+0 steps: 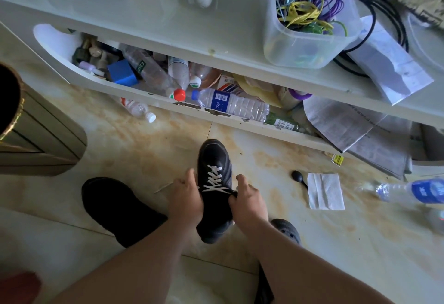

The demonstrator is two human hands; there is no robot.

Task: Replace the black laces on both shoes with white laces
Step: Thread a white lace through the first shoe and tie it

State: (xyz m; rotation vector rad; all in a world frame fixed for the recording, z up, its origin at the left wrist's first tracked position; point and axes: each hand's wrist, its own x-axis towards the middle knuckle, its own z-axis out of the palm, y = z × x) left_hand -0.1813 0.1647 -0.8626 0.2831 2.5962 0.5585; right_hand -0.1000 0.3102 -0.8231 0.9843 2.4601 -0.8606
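A black shoe [214, 159] with white laces [214, 181] threaded up its front sits toe-away in the middle of the floor. My left hand [187, 198] grips the shoe's left side by the eyelets. My right hand [248, 199] pinches the lace end at the shoe's right side near the top eyelets. A thin white lace tail [163, 187] trails on the floor left of my left hand. A second black shoe [117, 207] lies to the left on the tiles; its laces are not visible.
A white low table [168, 22] with a cluttered lower shelf of bottles [230, 104] stands ahead. A clear tub of wires [310, 15] is on top. A tissue [325, 191], black spoon [298, 176] and bottle [413, 189] lie right. A cabinet [36, 135] stands left.
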